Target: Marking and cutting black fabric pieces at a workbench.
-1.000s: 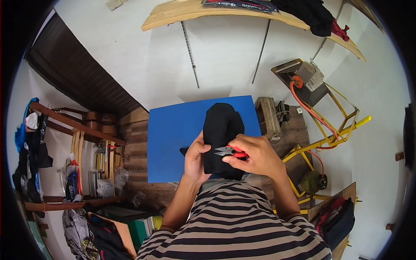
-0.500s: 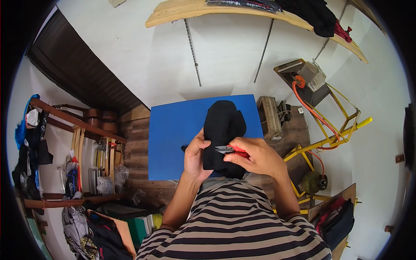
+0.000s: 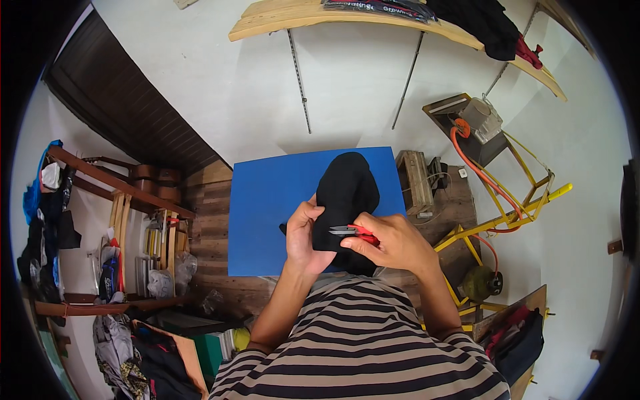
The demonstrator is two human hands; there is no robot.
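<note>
A folded piece of black fabric [image 3: 347,187], long and rounded at its far end, is held over the near half of the blue tabletop [image 3: 270,200]. My left hand [image 3: 305,240] grips its left edge, with the thumb on top. In my right hand [image 3: 403,243] is a pair of thread snips [image 3: 363,233] with red handles and grey blades. The blades point left across the fabric, close to my left thumb, and lie nearly together. Whether they touch a thread is too small to tell. Part of the fabric is hidden under my hands.
To the right of the table stand a wooden crate [image 3: 415,183] and a yellow metal frame [image 3: 513,220] with an orange hose and a gas cylinder [image 3: 479,283]. A cluttered shelf unit [image 3: 120,167] is at left. Above, a wall shelf [image 3: 280,20] holds dark cloth.
The snips' blades have come closer together. The fabric has tilted slightly, its far end shifting a little to the right, and my left hand has moved slightly along with it.
</note>
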